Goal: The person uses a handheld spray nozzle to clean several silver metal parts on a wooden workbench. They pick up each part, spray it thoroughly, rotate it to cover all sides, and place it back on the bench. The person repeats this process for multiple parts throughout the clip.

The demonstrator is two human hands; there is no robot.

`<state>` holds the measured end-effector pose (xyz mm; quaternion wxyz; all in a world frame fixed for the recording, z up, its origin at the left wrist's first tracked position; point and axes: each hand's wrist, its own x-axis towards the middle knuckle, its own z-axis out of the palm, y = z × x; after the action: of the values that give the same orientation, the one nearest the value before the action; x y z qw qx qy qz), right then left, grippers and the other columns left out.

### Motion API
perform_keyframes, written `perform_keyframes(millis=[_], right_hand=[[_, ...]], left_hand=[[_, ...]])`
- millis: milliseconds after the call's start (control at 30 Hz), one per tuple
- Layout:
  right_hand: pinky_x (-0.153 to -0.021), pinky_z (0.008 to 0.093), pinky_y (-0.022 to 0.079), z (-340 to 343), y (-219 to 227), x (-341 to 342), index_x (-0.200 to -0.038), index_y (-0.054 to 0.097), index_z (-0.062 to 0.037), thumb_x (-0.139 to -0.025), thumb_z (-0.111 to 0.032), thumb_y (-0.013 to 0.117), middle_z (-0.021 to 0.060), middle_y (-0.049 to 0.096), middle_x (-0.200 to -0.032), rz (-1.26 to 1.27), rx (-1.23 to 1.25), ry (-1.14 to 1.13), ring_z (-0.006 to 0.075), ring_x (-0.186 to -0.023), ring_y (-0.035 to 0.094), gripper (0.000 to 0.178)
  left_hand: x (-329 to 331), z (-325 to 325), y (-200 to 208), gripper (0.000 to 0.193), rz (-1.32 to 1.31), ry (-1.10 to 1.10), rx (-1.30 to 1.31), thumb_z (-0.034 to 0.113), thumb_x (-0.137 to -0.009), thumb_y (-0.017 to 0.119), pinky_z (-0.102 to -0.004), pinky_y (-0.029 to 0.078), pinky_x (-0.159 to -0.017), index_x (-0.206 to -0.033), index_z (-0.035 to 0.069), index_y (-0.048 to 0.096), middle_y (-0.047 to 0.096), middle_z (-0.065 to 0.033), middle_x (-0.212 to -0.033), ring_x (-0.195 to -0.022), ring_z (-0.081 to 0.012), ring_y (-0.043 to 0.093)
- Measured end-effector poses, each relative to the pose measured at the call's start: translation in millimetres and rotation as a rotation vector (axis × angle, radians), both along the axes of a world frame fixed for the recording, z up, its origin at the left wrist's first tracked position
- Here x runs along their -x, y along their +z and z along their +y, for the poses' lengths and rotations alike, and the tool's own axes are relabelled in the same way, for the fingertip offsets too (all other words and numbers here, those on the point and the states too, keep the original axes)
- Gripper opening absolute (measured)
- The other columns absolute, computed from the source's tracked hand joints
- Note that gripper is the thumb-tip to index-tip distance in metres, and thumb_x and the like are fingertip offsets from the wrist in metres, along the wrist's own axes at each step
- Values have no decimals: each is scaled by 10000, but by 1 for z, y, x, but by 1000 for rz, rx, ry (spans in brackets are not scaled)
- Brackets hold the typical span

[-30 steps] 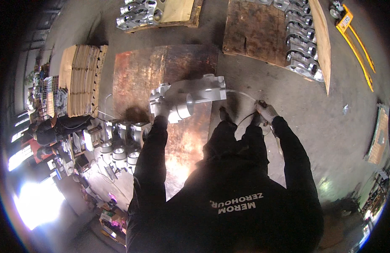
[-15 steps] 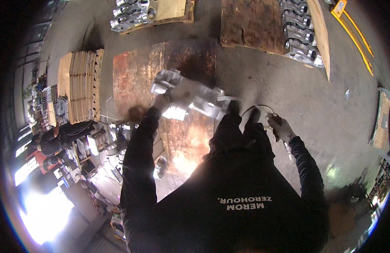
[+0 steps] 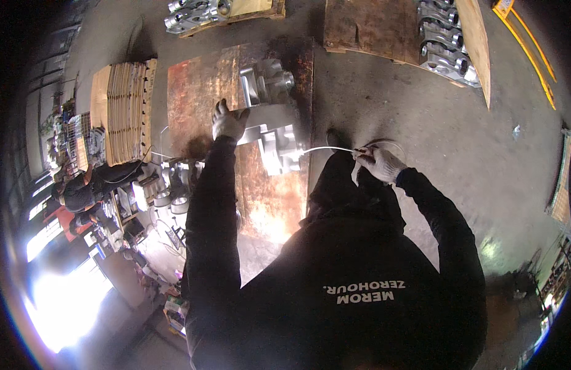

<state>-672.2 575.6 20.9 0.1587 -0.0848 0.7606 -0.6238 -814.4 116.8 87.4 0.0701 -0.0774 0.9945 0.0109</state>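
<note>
A large silvery machined metal casting with several thick lobes lies on the worn reddish-brown board in front of me. At its left edge is my gloved left hand, fingers spread and not wrapped round it; whether the thumb touches the metal I cannot tell. My gloved right hand is closed on a tool with a long thin curved tube, like an air blow gun. The tube's far end reaches the casting's near right side. Most of the tool's body is hidden in the hand.
Similar castings stand on a wooden pallet at the far right, with more castings at the far left. Stacked wooden boards are to the left. Yellow forks lie at the right. Another person is at the cluttered left side.
The casting has turned and settled flat on the board. My left hand has moved forward and let go of it. My right hand has moved up and left, bringing the tube to the casting.
</note>
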Motion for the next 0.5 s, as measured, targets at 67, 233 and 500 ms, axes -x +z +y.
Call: perform_keyframes(millis=[67,233,500], right_hand=[[-417,303,416,17,-13,-7,-805,606,-95,-975,-447,547,27,537,-568,-410,243,-187,139,-444,526,395],[-351,321,387,8,15,-5,-837,610,-64,-961,-511,537,27,538,-549,-804,-56,23,141,-382,484,469],[-493,291,425,-20,-80,-58,-784,583,-75,-893,-224,598,21,513,-634,-348,-117,-183,160,-534,485,186]], left_hand=[[-21,13,2,1214,-106,280,-91,680,-706,723,-482,382,-1090,-1513,-6,129,294,-275,-1494,-1365,-414,365],[-34,-13,-27,1366,-228,394,-137,606,-652,816,-449,390,-1091,-1498,-37,-43,200,-301,-1509,-1374,-429,328],[-27,-1,-20,1329,-335,331,17,669,-665,769,-434,372,-1111,-1470,-92,35,205,-325,-1493,-1388,-432,289]])
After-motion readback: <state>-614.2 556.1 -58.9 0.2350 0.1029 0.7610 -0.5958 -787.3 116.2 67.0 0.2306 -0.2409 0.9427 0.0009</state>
